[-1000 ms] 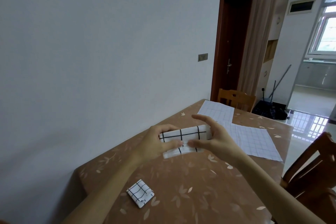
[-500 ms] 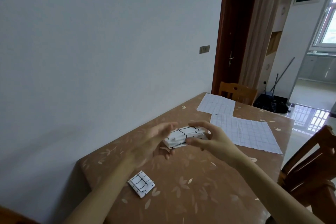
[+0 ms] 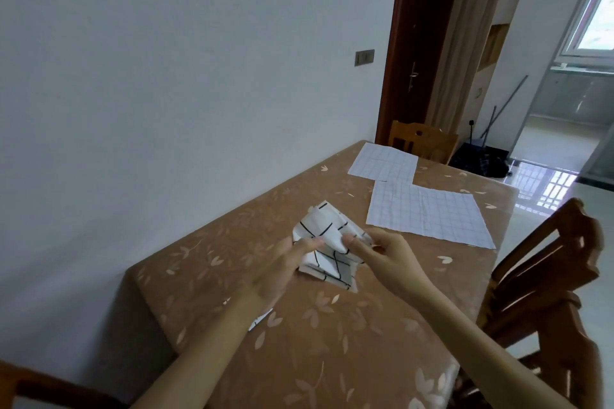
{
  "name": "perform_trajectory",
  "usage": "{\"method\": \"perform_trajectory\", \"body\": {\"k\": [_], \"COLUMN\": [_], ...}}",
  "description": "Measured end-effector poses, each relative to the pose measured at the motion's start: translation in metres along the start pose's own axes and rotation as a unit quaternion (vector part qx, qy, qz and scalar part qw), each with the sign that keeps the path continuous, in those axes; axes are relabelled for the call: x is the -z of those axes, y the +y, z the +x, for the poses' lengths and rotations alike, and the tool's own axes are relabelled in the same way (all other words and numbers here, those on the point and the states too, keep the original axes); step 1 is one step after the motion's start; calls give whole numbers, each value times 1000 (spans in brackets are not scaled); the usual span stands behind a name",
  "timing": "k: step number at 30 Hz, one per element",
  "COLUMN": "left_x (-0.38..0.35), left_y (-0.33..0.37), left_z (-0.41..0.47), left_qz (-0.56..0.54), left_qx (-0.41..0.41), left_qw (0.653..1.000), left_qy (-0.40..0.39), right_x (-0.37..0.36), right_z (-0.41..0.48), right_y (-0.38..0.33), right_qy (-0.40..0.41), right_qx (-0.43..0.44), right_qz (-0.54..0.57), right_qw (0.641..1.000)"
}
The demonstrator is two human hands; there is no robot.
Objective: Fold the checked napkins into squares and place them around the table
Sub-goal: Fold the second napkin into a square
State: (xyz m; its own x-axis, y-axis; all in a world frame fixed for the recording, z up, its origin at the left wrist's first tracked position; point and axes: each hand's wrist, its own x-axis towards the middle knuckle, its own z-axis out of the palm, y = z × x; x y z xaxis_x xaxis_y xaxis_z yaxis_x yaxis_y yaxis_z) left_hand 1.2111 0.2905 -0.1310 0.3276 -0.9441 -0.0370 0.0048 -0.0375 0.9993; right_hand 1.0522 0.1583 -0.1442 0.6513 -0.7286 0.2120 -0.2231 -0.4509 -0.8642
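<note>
The left hand [image 3: 282, 271] and right hand [image 3: 387, 256] each pinch the half-folded napkin [image 3: 324, 236] over the middle of the counter [image 3: 365, 342]; if either fingertip grip eases, its loose upper layers could spring open, leaving a crooked, non-square fold.

Checked napkin [image 3: 324, 244] between both hands

Table [image 3: 332, 359] against wall [image 3: 166, 109] on its left, part-folded napkin [image 3: 327, 242] over table middle between left hand [image 3: 282, 272] and right hand [image 3: 388, 256], small folded napkin [image 3: 260, 320] nearer, partly under left forearm, nearer flat napkin [image 3: 428, 212] beyond, touching farther flat napkin [image 3: 383, 161], far chair [image 3: 422, 141] behind table end, side chair [image 3: 545, 276] at right.
</note>
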Motion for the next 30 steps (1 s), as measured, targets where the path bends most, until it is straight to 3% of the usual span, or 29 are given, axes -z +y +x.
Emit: {"method": "perform_trajectory", "body": {"k": [5, 10, 15, 18, 23, 30], "left_x": [-13, -16, -18, -26, -51, -108], "left_y": [-20, -45, -65, -83, -128, -202], "left_z": [16, 24, 35, 43, 62, 104], "left_qz": [48, 112, 94, 68, 42, 72], "left_qx": [25, 0, 39, 81, 158, 216], "left_qw": [995, 992, 995, 994, 985, 974], "left_qy": [81, 60, 10, 30, 51, 15], "right_x": [-2, -6, -1, 3, 17, 28], "right_z": [-10, -5, -2, -8, -16, -7], "right_y": [2, 15, 57, 88, 147, 240], "right_qy": [-12, 4, 47, 44, -43, -58], "right_qx": [6, 7, -84, -151, -269, -297], "right_qz": [9, -44, -24, 12, 105, -11], "right_qw": [1000, 999, 995, 988, 956, 953]}}
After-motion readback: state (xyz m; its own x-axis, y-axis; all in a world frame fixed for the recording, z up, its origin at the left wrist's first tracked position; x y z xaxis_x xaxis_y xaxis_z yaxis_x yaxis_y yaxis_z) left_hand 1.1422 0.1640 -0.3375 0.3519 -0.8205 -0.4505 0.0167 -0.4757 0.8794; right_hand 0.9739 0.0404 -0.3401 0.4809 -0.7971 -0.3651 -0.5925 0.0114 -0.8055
